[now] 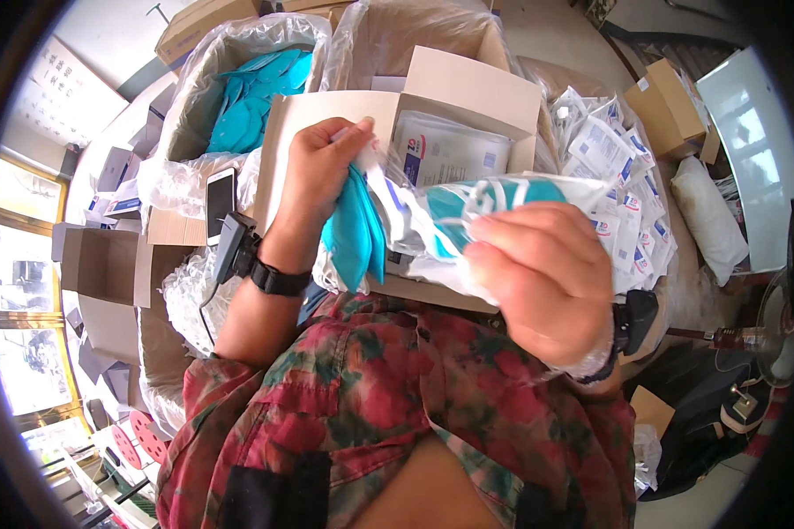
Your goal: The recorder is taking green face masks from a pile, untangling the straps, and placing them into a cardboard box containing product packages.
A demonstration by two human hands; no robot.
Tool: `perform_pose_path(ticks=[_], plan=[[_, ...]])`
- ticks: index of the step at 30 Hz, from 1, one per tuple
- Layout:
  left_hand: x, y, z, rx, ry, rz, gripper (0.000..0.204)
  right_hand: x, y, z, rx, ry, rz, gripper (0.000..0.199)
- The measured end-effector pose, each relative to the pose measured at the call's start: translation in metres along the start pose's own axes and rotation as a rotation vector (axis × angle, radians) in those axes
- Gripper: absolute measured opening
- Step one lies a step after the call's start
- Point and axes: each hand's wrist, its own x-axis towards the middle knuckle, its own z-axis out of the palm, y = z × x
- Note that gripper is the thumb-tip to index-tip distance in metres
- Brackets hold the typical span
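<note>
My left hand (322, 167) is closed, with a few teal folded face masks (355, 231) hanging below its fingers. Thumb and forefinger also pinch the edge of a clear printed plastic bag (393, 198). A teal mask (503, 196) with white ear loops shows at the bag's other end. Over that end my right hand (543, 273) is closed, its fingers curled on the bag and the loops. Just beyond both hands stands an open carton (468, 84) holding flat packed bags (450, 150) with white and blue print. My hands partly cover its near side.
At the far left a plastic-lined box (172, 132) holds many loose teal masks (260, 97). A phone (221, 204) leans near my left wrist. Filled packets (622, 194) are heaped on the right, before a white cushion (707, 216). Open cartons (106, 264) stand left; a fan (776, 322) is at right.
</note>
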Motion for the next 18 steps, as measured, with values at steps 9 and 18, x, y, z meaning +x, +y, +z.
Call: perform_pose_path(ticks=[9, 18], plan=[[0.000, 0.014, -0.025, 0.519, 0.054, 0.403, 0.025, -0.009, 0.031, -0.009, 0.137, -0.047, 0.385, 0.016], [-0.051, 0.063, 0.011, 0.505, -0.650, 0.378, 0.045, 0.004, 0.037, 0.019, 0.228, -0.040, 0.300, 0.019]])
